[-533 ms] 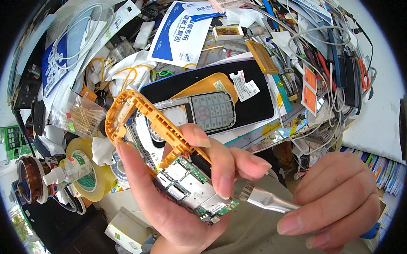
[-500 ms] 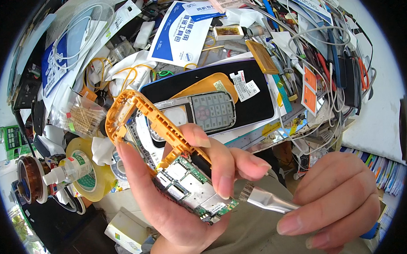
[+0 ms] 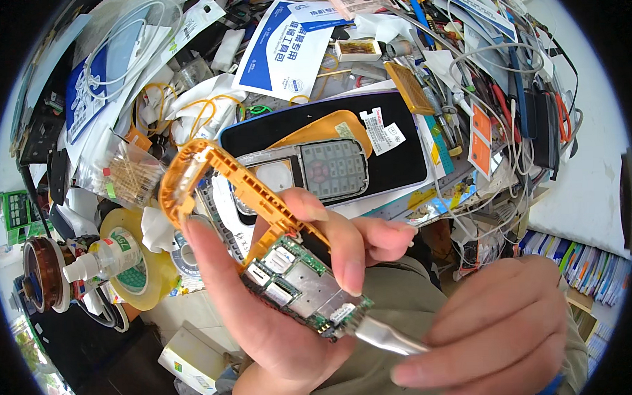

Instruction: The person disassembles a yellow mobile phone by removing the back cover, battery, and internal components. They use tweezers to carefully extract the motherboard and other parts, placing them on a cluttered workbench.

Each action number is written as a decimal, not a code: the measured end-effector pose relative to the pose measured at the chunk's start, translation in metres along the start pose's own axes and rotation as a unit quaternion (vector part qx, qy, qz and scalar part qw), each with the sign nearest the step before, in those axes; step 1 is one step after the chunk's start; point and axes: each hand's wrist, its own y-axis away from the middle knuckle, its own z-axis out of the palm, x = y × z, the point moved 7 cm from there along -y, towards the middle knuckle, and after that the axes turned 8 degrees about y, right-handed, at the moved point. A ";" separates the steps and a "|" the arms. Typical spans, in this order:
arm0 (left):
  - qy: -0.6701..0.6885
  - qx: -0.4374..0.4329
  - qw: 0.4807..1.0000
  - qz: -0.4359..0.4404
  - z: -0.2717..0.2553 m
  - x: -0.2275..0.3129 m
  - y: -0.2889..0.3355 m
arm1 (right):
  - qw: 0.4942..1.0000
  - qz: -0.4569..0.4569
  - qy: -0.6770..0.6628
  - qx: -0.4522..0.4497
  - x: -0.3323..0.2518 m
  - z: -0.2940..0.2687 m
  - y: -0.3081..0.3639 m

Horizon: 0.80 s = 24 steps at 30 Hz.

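Observation:
My left hand is closed around an orange plastic phone frame with a green phone circuit board joined at its lower end. The board tilts down to the right, its metal shields facing up. In my right hand is a flat brush with a silver metal ferrule. Its bristles touch the board's lower right end and are mostly hidden there. Beyond my left hand, a grey phone front with a keypad lies on a black-screened device, beside an orange cover.
Tools and looped cables crowd the bench's right side. To the left are a bag of cotton swabs, a spray bottle, a roll of yellowish tape and a brown spool. A white box sits lower down.
My right hand has moved left and slightly down, bringing the brush from beside the board onto its lower right end. The left hand keeps its hold, almost unmoved.

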 end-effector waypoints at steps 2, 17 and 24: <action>-0.003 0.010 1.000 0.002 0.000 0.000 0.000 | 1.000 -0.007 0.013 0.009 0.001 -0.003 0.014; 0.030 -0.030 0.999 -0.024 0.004 -0.002 0.003 | 0.971 -0.203 -0.033 0.123 0.005 -0.002 0.021; 0.011 -0.036 0.999 -0.033 0.003 -0.003 0.005 | 0.970 -0.216 -0.023 0.109 0.005 -0.001 0.027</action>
